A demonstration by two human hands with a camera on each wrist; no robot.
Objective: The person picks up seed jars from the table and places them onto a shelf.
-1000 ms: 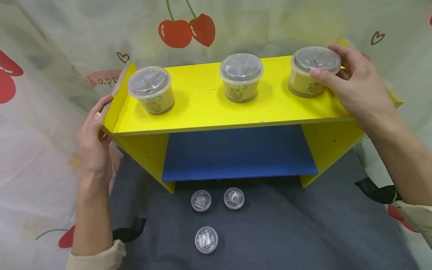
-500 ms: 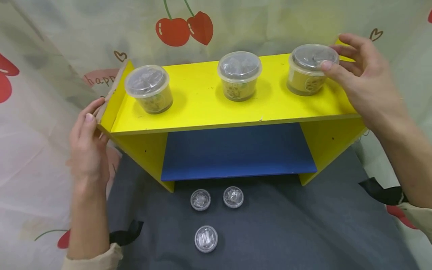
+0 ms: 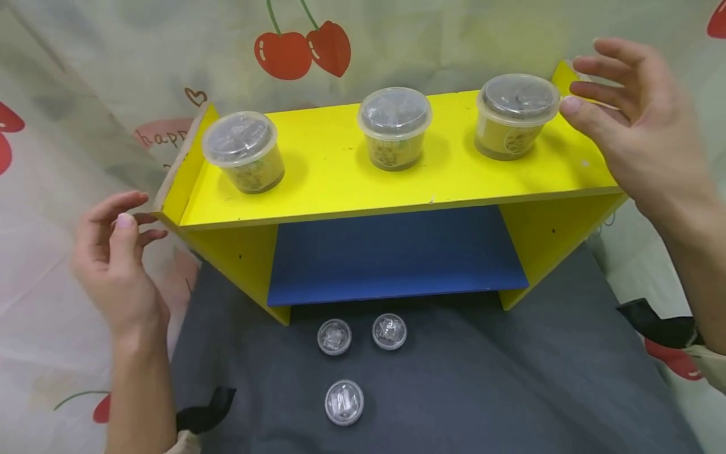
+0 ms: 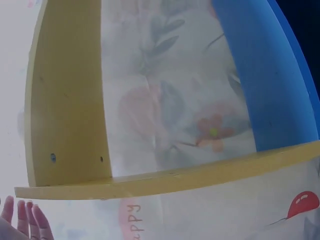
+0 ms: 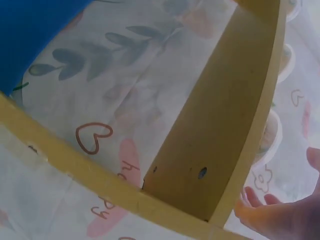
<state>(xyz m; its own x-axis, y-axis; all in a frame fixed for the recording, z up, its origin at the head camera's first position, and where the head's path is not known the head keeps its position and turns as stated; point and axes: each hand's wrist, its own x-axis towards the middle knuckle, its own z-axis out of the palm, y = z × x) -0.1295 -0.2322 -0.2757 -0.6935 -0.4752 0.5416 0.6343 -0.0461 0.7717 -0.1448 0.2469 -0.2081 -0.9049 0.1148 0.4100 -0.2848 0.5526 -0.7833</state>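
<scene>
**Three Tubs Lined Up Atop a Yellow Shelf**

The right tub [image 3: 507, 135] stands upright on top of the yellow shelf [image 3: 323, 170], in a row with the middle tub [image 3: 396, 145] and left tub [image 3: 255, 167], all lidded. A person's right hand [image 3: 646, 120] hovers just beside it, fingers loosely extended and gripping nothing; whether the thumb touches the lid's rim is hard to tell. The left hand [image 3: 121, 258], relaxed and holding nothing, hangs just off the shelf's left end. The step in hand looks like setting out the row, apparently near its finish; the next move seems to call for drawing the right hand clear without jogging the tub. The raised end panel [image 3: 561, 79] beside that hand likely cramps it. Below sits a blue board [image 3: 397, 252]; in front, three small cups [image 3: 389, 331] lie on a dark cloth [image 3: 482, 378]. A cherry-print curtain [image 3: 482, 38] hangs behind.
</scene>
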